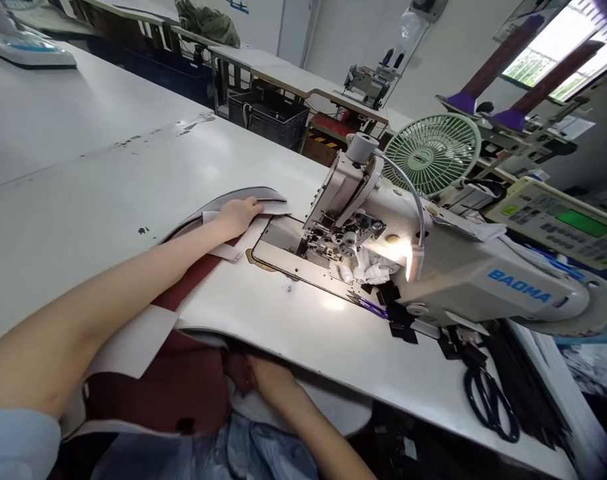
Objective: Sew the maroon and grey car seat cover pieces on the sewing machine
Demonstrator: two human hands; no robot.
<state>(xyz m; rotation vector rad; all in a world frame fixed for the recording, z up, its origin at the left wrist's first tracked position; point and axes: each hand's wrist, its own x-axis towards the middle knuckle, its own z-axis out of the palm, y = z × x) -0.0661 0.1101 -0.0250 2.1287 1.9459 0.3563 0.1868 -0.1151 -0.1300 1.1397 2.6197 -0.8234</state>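
Fabric (196, 283) lay left of the sewing machine (463, 267)
Left fingers (254, 206) half-curled on it, right hand (267, 379) lower; I couldn't tell either grip.

Maroon fabric (183, 380) with pale panels (139, 340) lies partly on the white table (238, 300), drooping over its near edge.

Pale blue sleeve (18, 443), bare forearm (148, 277)

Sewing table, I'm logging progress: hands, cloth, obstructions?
Left hand on cloth, atop table. Right hand at cloth, below table edge. Cloth spans table to lap. Scissors by machine, hands clear.
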